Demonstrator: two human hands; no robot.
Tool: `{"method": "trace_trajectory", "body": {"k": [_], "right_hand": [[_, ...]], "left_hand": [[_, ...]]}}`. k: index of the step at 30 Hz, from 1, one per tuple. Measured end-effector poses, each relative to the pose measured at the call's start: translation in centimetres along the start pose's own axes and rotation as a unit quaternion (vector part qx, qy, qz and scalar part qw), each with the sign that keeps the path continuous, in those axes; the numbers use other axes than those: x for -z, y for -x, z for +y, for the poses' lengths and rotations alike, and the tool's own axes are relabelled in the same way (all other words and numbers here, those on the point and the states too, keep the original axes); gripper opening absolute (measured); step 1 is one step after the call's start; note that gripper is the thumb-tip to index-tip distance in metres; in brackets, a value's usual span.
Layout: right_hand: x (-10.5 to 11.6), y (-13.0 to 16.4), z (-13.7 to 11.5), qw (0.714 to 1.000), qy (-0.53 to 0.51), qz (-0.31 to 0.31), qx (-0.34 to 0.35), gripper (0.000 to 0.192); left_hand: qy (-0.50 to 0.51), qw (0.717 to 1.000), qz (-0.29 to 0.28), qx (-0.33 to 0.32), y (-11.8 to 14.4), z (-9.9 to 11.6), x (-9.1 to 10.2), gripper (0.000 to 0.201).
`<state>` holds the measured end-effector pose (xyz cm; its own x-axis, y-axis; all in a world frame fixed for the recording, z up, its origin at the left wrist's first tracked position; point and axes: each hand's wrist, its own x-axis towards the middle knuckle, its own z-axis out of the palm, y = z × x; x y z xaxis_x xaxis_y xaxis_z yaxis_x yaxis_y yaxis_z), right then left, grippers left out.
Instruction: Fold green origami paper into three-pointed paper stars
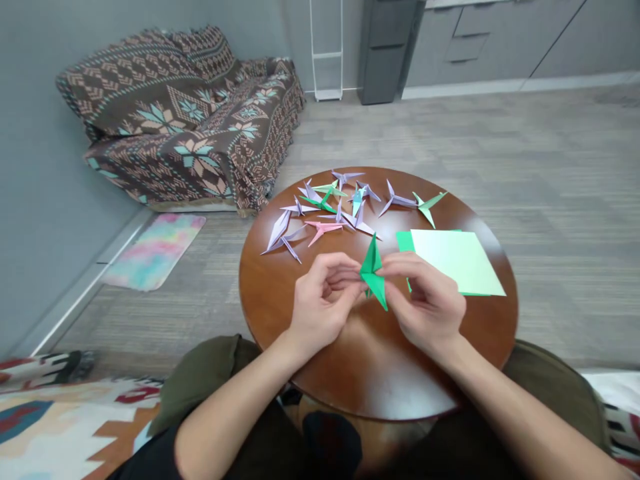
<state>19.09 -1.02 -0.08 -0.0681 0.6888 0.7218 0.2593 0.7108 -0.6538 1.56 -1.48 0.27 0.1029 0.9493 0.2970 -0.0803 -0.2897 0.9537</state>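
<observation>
A green origami crane (373,272) is held above the middle of the round table, with one pointed part up and another slanting down to the right. My left hand (327,293) pinches its left side between thumb and fingers. From the right, my right hand (425,297) is closed on it too, the fingertips close to the centre folds. Beyond my hands lie several finished paper cranes, among them a pink crane (323,229), a purple crane (395,200) and a light green crane (429,207). A stack of square paper (455,260), pale green over bright green, lies beside my right hand.
The round brown wooden table (370,373) stands between my knees. A sofa with a patterned cover (200,127) is at the back left, with a pastel mat (155,250) on the floor before it. Grey cabinets (500,40) line the far wall.
</observation>
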Motion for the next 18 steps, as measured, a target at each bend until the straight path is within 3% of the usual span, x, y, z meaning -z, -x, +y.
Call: {"method": "trace_trajectory", "body": {"k": [4, 10, 14, 18], "right_hand": [[0.2, -0.1, 0.0, 0.999, -0.039, -0.008, -0.035, 0.021], [0.4, -0.4, -0.1, 0.982, -0.125, -0.036, -0.138, 0.007], [0.9, -0.6, 0.2, 0.990, -0.085, -0.069, -0.093, 0.012], [1.3, -0.9, 0.4, 0.996, -0.018, -0.089, -0.006, 0.021]], "left_hand": [[-0.063, 0.997, 0.013, -0.050, 0.0, 0.3, 0.2, 0.011], [-0.040, 0.999, 0.007, -0.004, -0.6, 1.1, 0.3, 0.007], [-0.041, 0.999, -0.007, -0.010, -0.8, 1.2, 0.4, 0.008], [-0.091, 0.992, -0.023, -0.080, -0.8, 1.1, 0.6, 0.014]]}}
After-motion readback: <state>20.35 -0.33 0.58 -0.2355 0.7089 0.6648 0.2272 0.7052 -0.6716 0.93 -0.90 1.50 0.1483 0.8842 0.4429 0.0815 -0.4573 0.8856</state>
